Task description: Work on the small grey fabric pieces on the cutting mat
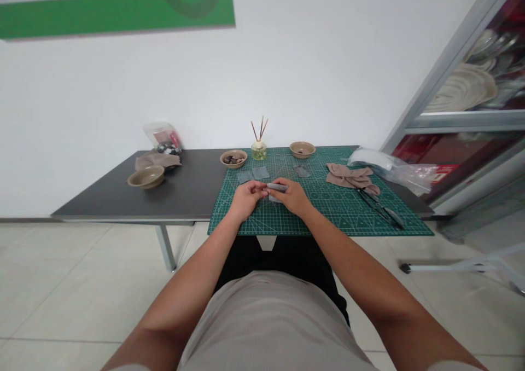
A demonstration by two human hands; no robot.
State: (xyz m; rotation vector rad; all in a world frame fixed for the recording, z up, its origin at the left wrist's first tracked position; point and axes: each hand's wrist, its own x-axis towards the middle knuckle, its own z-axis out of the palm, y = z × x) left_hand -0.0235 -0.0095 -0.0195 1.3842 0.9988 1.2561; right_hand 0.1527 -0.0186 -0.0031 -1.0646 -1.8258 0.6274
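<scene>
At the middle of the green cutting mat, near its front edge, my two hands meet. My right hand [292, 196] is closed on a small grey strip [278, 187], perhaps folded sandpaper. My left hand [248, 197] has its fingertips pinched together at the strip's left end; whatever is between them is too small to make out. Below the fingers lies a pale grey piece [274, 198], partly covered. Just beyond the hands are flat grey sheets [261, 172], with a darker rectangular piece [302, 171] farther right.
The cutting mat [328, 212] bears a bowl of dark pebbles [233, 165], a reed diffuser [258, 151], another bowl [302, 156], a brown cloth [348, 177] and black-framed glasses [379, 209]. On the left stand an empty-looking bowl [146, 183] and a clear bag [163, 135]. Plastic wrapping [385, 166] lies right.
</scene>
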